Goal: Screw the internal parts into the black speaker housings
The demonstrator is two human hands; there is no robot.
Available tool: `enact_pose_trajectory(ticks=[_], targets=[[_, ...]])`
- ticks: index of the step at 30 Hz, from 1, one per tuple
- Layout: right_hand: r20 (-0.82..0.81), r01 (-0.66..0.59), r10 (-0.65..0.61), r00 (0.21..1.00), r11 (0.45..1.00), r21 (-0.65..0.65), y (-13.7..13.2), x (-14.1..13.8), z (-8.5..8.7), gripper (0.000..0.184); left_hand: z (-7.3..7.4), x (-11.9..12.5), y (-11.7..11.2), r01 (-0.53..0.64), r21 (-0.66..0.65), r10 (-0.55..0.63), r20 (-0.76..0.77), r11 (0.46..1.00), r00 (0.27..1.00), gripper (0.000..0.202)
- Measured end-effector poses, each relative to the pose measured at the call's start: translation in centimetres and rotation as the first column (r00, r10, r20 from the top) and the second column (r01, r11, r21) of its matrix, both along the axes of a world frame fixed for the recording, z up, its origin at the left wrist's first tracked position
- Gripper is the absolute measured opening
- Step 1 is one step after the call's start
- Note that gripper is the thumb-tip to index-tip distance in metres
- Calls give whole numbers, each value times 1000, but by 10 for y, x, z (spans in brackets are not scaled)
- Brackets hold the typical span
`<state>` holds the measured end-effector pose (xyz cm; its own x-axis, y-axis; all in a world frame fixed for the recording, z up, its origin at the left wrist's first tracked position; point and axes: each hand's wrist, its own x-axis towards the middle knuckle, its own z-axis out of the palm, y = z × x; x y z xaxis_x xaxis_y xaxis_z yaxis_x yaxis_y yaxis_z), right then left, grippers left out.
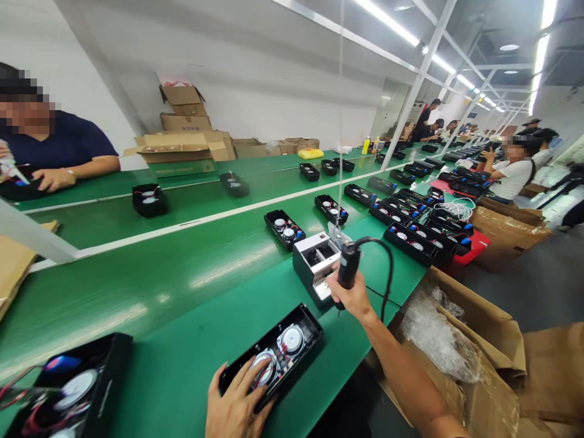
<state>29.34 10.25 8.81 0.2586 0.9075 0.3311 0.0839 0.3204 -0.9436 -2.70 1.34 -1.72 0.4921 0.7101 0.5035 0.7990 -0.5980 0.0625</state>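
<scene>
Green workbench (177, 359), white wall (274, 73), left hand (238, 398) gripping speaker case (279, 358), fingers spread, right hand (353, 296) closed around screwdriver (349, 264)

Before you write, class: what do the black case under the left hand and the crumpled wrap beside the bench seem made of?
Black case: probably moulded plastic, satin or matte, from its smooth dark walls. Crumpled wrap: likely plastic film, glossy, since it's translucent with bright highlights.

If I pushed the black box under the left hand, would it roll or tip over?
The black box probably wouldn't roll, because its sides look long and straight. It likely wouldn't tip easily either, as it lies low and flat on the green table top. The thin wires inside look bendy and might snag if poked.
</scene>
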Motion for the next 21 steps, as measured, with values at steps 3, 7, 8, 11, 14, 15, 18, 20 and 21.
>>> enact_pose_trajectory(ticks=[3,7,8,11,14,15,18,20,21], targets=[[-241,-113,127,962,991,71,-32,-24,4,45,5,9,-2,-1,-62,2,31,998,1000,17],[-346,-231,280,896,957,178,-62,-67,1,41,12,19,-4,-26,-141,40,97,990,995,14],[-344,-265,318,884,945,194,-66,-79,-1,40,13,20,-5,-29,-155,45,101,987,994,14],[-329,-371,431,840,899,232,-70,-108,-10,39,18,23,-7,-27,-197,46,92,980,995,14],[-292,-434,492,820,867,244,-71,-124,-17,37,22,24,-10,-33,-229,54,87,973,995,20],[-272,-443,496,824,865,235,-72,-126,-19,36,23,24,-10,-33,-235,55,89,972,994,22],[-221,-446,484,847,872,201,-73,-129,-23,35,24,26,-10,-32,-239,58,103,971,993,25],[-210,-447,475,855,879,166,-73,-130,-27,36,24,26,-10,-34,-238,63,115,971,991,25],[-212,-448,468,858,884,134,-73,-131,-29,37,24,26,-10,-34,-239,65,121,970,991,26]])
